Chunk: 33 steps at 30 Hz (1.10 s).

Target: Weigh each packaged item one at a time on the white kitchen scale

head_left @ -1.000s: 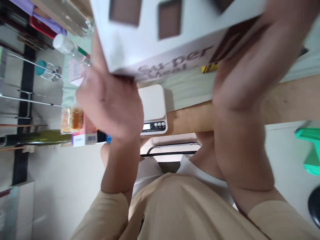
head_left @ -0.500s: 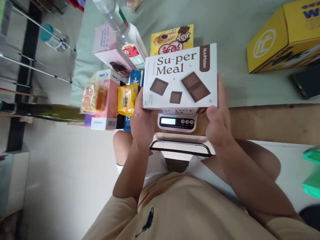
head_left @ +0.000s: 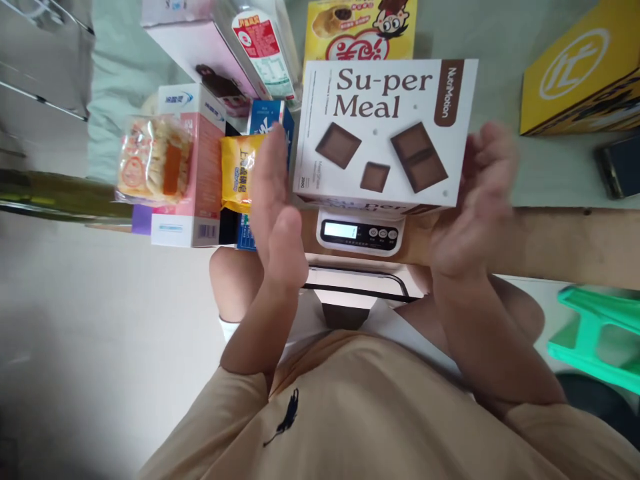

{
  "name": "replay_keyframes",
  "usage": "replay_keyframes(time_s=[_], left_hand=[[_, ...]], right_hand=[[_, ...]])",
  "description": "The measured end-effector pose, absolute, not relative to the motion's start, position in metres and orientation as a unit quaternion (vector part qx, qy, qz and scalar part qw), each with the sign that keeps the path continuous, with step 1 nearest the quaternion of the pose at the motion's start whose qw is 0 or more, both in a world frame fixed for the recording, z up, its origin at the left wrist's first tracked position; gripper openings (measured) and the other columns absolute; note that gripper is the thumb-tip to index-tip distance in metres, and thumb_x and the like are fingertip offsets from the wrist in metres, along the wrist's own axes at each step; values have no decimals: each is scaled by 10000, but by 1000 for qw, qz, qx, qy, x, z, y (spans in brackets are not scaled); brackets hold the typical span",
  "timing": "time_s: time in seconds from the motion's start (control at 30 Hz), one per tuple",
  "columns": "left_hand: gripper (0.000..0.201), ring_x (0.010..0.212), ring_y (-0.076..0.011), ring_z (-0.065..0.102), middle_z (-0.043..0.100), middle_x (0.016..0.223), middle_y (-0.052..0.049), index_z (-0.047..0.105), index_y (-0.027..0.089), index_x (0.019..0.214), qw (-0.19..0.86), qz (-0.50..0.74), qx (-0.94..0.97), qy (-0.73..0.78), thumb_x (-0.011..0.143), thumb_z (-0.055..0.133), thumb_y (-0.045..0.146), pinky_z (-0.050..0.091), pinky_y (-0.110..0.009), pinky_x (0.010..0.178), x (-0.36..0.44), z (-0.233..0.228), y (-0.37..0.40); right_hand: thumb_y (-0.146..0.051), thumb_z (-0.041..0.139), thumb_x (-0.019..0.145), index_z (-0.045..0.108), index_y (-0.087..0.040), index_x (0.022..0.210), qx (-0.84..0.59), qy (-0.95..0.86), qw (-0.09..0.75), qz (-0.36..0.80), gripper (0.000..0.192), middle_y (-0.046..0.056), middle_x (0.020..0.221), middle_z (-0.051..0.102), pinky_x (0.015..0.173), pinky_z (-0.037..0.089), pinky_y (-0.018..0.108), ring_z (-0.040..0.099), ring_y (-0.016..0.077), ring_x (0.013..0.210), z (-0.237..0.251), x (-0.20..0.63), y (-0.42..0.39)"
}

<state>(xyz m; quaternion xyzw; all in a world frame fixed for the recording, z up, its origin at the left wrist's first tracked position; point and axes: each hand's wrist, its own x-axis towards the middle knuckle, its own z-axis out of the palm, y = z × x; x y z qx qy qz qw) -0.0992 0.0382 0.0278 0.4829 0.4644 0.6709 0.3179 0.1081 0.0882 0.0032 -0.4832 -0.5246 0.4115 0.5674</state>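
Observation:
A white box (head_left: 383,133) printed "Su-per Meal" with brown squares rests on a white digital kitchen scale (head_left: 360,252), whose lit display and buttons show below the box's front edge. My left hand (head_left: 280,213) is open just off the box's left side, fingers stretched out and holding nothing. On the right side, my right hand (head_left: 475,207) is open too and somewhat blurred, its fingers apart from the box. Close to my left hand lies a yellow packet (head_left: 240,173) on a dark and blue box.
Left of the box stand a pink-and-white box (head_left: 205,167), a wrapped bread pack (head_left: 155,160), a clear bottle (head_left: 265,53) and a pink box (head_left: 210,53). A yellow snack box (head_left: 360,30) lies behind. Rightward are a large yellow box (head_left: 575,73), a phone (head_left: 620,167) and a green stool (head_left: 595,340).
Both hands have let go of the white box and drawn apart to its two sides. The box now sits on the scale. The view has shifted closer.

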Motion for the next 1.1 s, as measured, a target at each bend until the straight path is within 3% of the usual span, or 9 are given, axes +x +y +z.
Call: replay_keyframes(time_s=[0.1,0.17,0.23,0.33,0.5,0.67,0.83,0.93,1.1], left_hand=[[433,1428,-236,665,757,1362,95,703,385,1304,165,736,487,441,931,728,605,559,-443,1225,-89,36,28],[246,881,-157,785,776,894,66,739,346,1082,79,783,462,408,962,707,559,655,-342,776,-83,39,24],[267,479,-94,567,558,552,67,679,279,870,60,801,442,400,1031,640,487,460,-255,461,-80,39,22],[304,368,-63,434,477,501,81,611,245,863,119,773,401,476,1106,532,410,278,-228,389,-79,39,19],[108,644,-103,620,645,835,59,652,293,930,125,739,434,499,1005,656,216,454,-332,628,-88,36,18],[353,494,-118,444,477,596,29,523,233,628,128,754,490,419,933,690,173,379,-339,534,-91,28,20],[372,563,-166,550,509,573,34,640,287,820,161,728,462,480,1103,462,448,493,-411,708,-90,30,16],[120,982,-221,721,695,889,21,684,349,1069,139,678,468,549,1042,618,445,549,-475,978,-93,29,15],[563,1615,-287,435,542,1609,12,548,407,1513,227,602,501,579,982,668,548,343,-488,1400,-96,13,13]], right_hand=[[-611,410,854,534,-284,1225,-470,-453,664,366,510,45,1245,575,1144,525,459,641,187,1229,13,112,99],[-559,380,882,545,-277,1118,-462,-413,699,358,403,38,1121,552,950,561,385,651,153,1076,18,115,107],[-534,364,920,556,-260,1053,-452,-387,722,354,359,42,1059,532,799,526,337,636,141,980,21,117,112],[-481,346,935,554,-234,981,-440,-369,742,345,326,45,1001,512,704,468,306,619,134,901,21,119,115],[-412,315,979,571,-230,950,-426,-344,745,381,315,21,983,522,679,460,248,621,95,878,21,116,113],[-420,416,946,592,-202,942,-405,-333,749,406,280,15,950,535,653,455,206,645,78,856,20,112,113],[-419,423,895,572,-205,926,-435,-341,735,394,262,15,956,543,645,451,199,630,75,831,19,110,115],[-379,491,846,573,-226,992,-477,-368,693,396,226,14,1016,552,701,476,215,631,89,901,17,109,112],[-345,581,830,595,-260,1150,-507,-447,618,402,332,32,1145,593,1022,549,366,617,163,1102,12,105,98]])
